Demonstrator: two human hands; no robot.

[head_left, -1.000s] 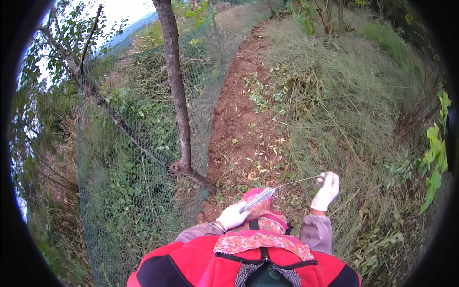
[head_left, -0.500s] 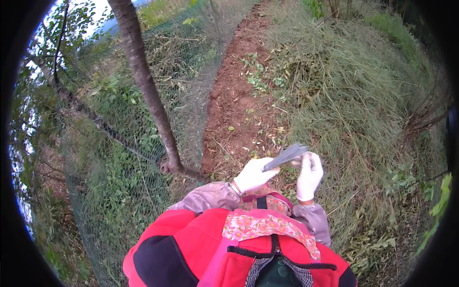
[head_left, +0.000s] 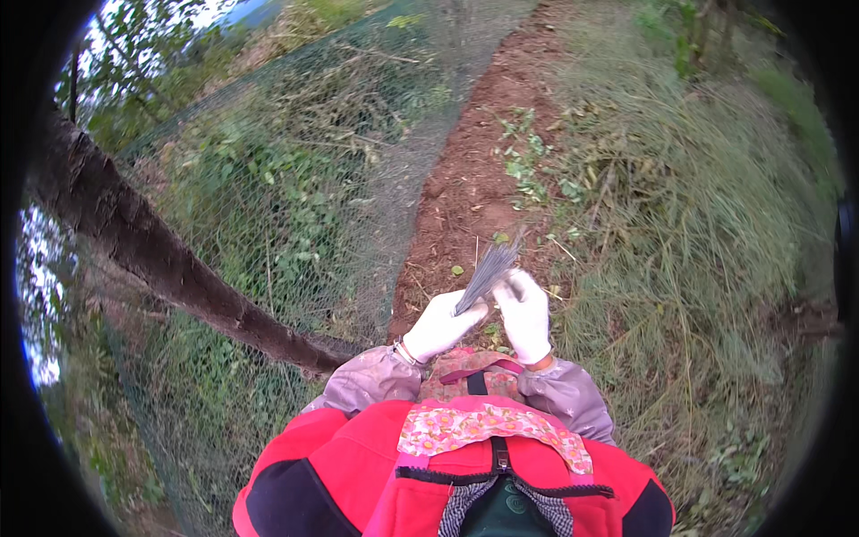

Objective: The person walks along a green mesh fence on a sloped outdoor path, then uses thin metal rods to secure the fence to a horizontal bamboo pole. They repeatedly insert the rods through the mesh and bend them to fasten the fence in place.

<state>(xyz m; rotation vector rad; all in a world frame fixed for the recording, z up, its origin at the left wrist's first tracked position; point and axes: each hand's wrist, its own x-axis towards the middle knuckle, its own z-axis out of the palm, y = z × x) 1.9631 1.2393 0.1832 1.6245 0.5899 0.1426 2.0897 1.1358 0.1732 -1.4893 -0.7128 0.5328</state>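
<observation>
My left hand, in a white glove, is closed around the lower end of a bundle of thin grey wires. The wires point up and to the right, and their far ends fan out. Beside the bundle is my right hand, also in a white glove. Its fingers are curled together against the right edge of the wires; whether a single strand lies between them is too small to make out. Both hands are close together in front of my body.
A green mesh net runs along the left, over leafy plants. A thick bare branch slants across the left side. Beyond my hands, a strip of reddish soil leads away. Long, flattened grass covers the right.
My right hand has come left, nearer to my left hand. The wire bundle has tilted more upright. The view has shifted, and the branch now appears larger and farther left.
</observation>
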